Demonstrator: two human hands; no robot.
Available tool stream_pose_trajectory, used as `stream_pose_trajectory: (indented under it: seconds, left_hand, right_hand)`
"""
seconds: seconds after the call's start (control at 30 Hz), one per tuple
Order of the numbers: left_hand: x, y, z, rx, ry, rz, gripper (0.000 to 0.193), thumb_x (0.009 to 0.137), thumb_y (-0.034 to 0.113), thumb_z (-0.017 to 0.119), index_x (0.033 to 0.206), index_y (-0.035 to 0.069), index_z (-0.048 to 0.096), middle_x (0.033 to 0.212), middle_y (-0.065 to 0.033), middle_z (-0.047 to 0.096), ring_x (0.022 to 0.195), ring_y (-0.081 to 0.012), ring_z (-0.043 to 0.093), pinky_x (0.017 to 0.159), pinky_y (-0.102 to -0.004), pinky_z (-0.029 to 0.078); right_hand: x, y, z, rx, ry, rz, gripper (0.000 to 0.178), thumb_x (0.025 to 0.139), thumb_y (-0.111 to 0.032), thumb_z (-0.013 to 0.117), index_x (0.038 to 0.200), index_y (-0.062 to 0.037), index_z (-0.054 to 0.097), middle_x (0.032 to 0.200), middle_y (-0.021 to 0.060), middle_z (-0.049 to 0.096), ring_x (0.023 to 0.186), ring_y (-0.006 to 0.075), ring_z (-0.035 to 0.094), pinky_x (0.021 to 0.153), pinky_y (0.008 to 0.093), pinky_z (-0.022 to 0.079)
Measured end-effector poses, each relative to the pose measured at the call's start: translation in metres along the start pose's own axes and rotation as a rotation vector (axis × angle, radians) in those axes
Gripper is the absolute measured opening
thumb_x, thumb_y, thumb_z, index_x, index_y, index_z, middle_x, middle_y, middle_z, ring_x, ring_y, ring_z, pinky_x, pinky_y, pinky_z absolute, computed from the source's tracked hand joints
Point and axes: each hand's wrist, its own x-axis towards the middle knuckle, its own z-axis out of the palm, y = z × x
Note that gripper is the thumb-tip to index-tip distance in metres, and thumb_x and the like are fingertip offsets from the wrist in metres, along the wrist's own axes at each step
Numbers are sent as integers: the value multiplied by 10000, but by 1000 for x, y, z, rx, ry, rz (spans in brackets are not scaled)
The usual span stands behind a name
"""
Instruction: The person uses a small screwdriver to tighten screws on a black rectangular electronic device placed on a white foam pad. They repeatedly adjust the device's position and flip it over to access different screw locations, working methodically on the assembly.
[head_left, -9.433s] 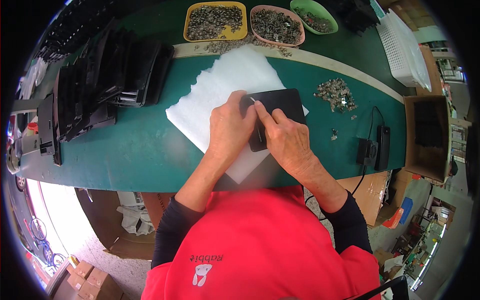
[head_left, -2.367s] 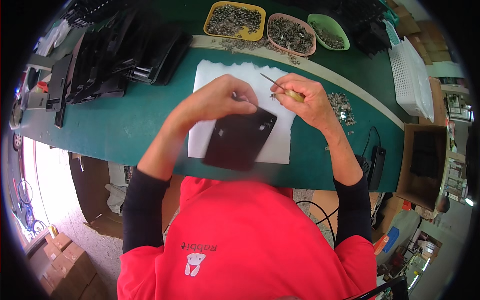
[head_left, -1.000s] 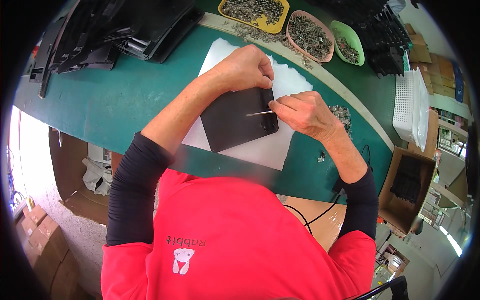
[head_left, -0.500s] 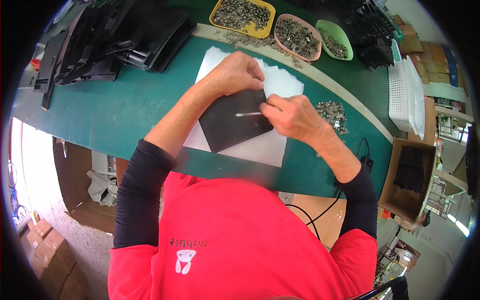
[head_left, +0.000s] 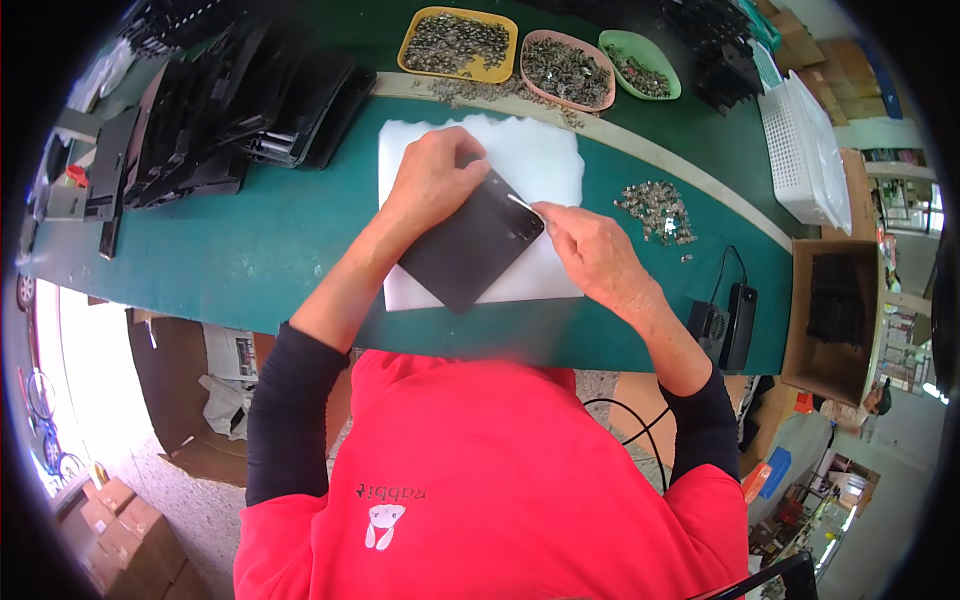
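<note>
One black panel (head_left: pixel 462 255) is over the white sheet (head_left: pixel 545 150) on my feed; the left hand (head_left: pixel 437 180) pinches its far corner, the right hand (head_left: pixel 605 260) grips a slim tool (head_left: pixel 519 202) whose handle I cannot see

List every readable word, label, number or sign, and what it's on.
Red top: one dark word, upside down in view, beside a white cartoon animal; wording not copied here.
Black panel: no legible text.
Stacked cardboard boxes, lower left: too small and blurred.
</note>
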Motion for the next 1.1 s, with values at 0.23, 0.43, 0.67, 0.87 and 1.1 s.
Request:
stream_pose_trajectory:
  seconds: [0.23,0.43,0.67,0.87,1.1]
  left_hand:
    - [-31,-2,-1,151,68,-21,406,803,201,726,1135,-15,636,1052,-176,648,970,-271,638,868,-363,511]
    - [-35,-1,2,75,80,-38,426,791,171,718,1136,-62,628,1052,-213,611,910,-318,641,833,-395,517]
    - [-34,2,2,75,53,-99,432,800,161,746,1169,-26,621,1094,-156,624,997,-266,630,911,-358,503]
    - [-34,1,3,77,58,-90,430,799,166,743,1168,-21,623,1092,-158,617,994,-269,629,908,-359,503]
    - [-33,1,6,138,86,-83,415,791,161,732,1152,-15,627,1079,-163,610,983,-289,628,895,-365,502]
  right_hand:
    - [-11,-22,18,-117,44,23,303,893,-61,585,1186,-82,658,782,107,606,649,313,631,580,401,518]
    - [-9,-21,27,-253,34,-10,336,885,-72,610,1216,-106,655,735,71,570,574,257,609,508,351,510]
    - [-13,-19,27,-260,31,-14,380,871,-59,610,1246,-110,644,719,60,547,549,243,591,494,343,506]
    - [-12,-18,30,-266,33,-17,396,861,-50,611,1254,-96,636,720,58,552,550,236,591,489,338,505]
    - [-7,-22,28,-329,22,-20,395,845,-50,615,1237,-90,647,729,56,576,547,225,603,481,331,497]
